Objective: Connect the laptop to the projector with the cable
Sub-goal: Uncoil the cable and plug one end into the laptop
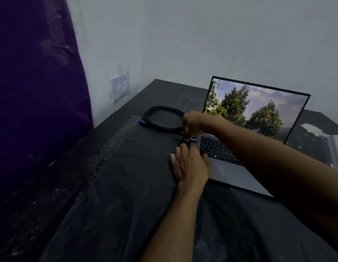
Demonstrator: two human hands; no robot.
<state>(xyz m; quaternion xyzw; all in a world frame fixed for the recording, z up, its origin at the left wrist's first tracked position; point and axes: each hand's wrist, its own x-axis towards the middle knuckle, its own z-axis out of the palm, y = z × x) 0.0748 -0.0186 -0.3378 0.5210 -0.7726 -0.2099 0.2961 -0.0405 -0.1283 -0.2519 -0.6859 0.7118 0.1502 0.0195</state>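
The laptop (240,148) sits open on the dark tabletop (126,186), screen lit. The right hand (194,125) reaches across the keyboard and pinches the blue-tipped plug (191,139) of the black cable (162,120) against the laptop's left edge. The left hand (189,165) rests flat and open on the laptop's front-left corner. The cable's coil lies just left of the laptop; its other blue plug (142,122) lies free on the coil's far side

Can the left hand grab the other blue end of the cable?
Probably yes. The other blue end lies bare on the table, nothing covering it, and the left hand rests by the laptop, holding nothing.
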